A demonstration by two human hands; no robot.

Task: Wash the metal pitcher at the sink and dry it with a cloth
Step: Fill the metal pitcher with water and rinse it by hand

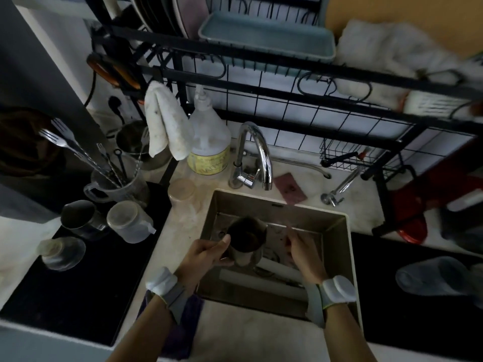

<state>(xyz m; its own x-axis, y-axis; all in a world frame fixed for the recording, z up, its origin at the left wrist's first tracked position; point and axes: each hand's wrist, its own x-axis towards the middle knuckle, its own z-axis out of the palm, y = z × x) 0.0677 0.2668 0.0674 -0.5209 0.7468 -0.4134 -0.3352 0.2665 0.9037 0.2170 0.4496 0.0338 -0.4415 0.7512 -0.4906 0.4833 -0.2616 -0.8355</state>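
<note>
The metal pitcher (247,236) is upright over the steel sink (337,246), its dark mouth facing up. My left hand (209,253) grips it from the left side, thumb on the rim. My right hand (304,253) hovers just right of the pitcher inside the sink with fingers loosely curled; it is blurred, and whether it holds anything is unclear. A stained white cloth (164,121) hangs from the black rack at the back left. The chrome tap (254,155) stands behind the sink.
A dish-soap jug (209,145) stands left of the tap and a pink sponge (291,188) to its right. Cups, a second metal jug (79,216) and a cutlery holder (117,185) crowd the left counter. A black dish rack (287,82) hangs overhead.
</note>
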